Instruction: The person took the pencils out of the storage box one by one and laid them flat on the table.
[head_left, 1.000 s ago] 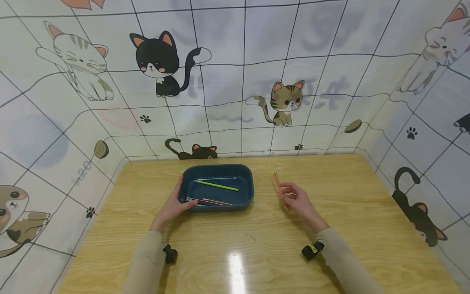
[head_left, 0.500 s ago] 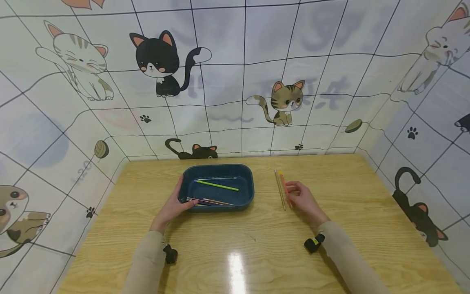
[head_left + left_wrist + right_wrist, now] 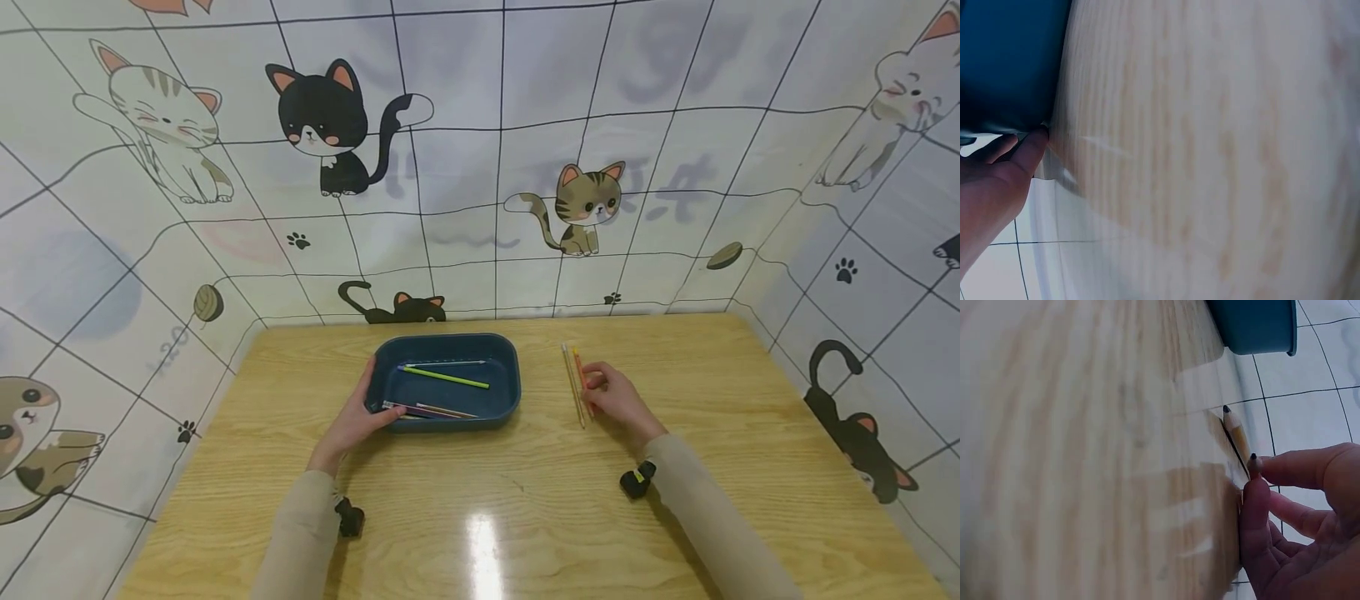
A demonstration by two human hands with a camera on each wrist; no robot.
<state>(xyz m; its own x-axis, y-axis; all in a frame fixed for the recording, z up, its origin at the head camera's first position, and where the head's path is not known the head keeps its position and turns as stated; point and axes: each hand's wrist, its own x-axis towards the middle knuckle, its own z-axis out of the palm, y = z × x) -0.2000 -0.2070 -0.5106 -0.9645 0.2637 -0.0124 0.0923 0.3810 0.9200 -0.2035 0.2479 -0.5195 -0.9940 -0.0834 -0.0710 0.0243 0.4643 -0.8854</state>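
My left hand grips the left end of a dark blue tray, with the thumb over its front rim. In the left wrist view the fingers lie against the tray's outer wall. A light green pencil and several other thin pencils lie inside the tray. On the table to its right, my right hand pinches an orange pencil between thumb and fingers. Close beside it, on the left, lies a wood-coloured pencil. The right wrist view shows the dark points of the wood-coloured pencil and the pinched pencil.
The wooden table meets a white cloth wall printed with cats and grid lines at the back and sides. Each wrist wears a small black camera, such as the right one. Light glares on the table's front.
The right hand has shifted the orange pencil right, off the wood-coloured pencil it lay against, so the two now lie nearly parallel. The left hand and tray have stayed put.
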